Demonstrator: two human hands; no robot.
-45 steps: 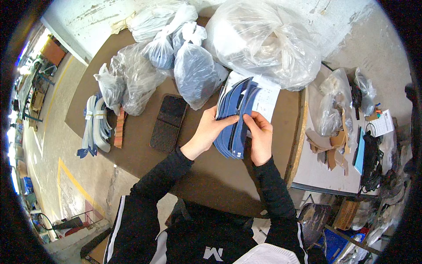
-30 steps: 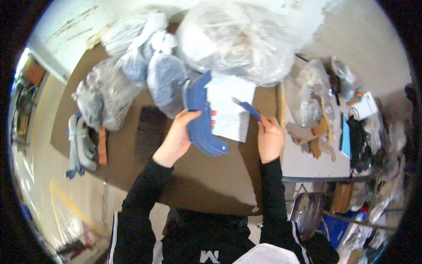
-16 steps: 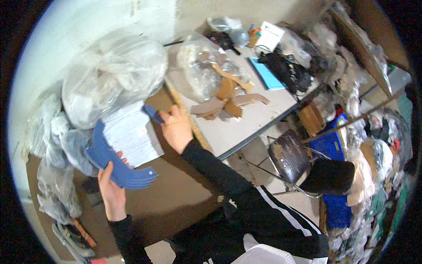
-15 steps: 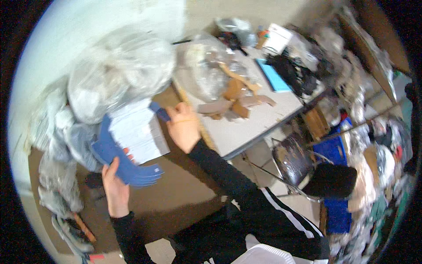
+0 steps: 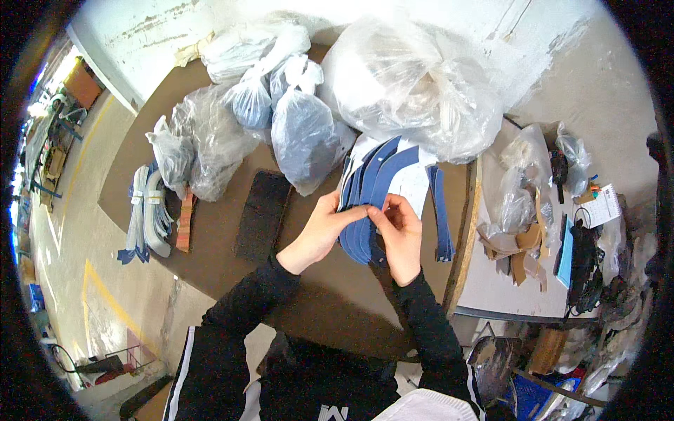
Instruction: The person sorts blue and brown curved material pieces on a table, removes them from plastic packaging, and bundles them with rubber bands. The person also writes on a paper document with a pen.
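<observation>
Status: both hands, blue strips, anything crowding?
Left hand gripping fanned blue strips. Right hand pinching at them. Loose blue pieces lie to the right; plastic bags crowd the far side.

- White wall (image 5: 537, 35) behind the desk, scuffed, its paint streaked and worn in patches; toward the right the surface turns grey-beige.
- Pale post (image 5: 105, 74) at the upper left, where the wall ends and the view opens into a wider space.
- Brown desk (image 5: 330, 302) with a rounded outline, a raw wood edge (image 5: 466, 242) on its right; a shadow falls over its near part.
- Grey desk (image 5: 505, 291) just beside it, dark-edged, so 2 desks in all.
- Dark chair (image 5: 495, 358) by the grey desk's near side.
- Grey floor (image 5: 70, 231), stained, with yellow lines (image 5: 107, 284).
- Bright glare at the far left; source unclear.
</observation>
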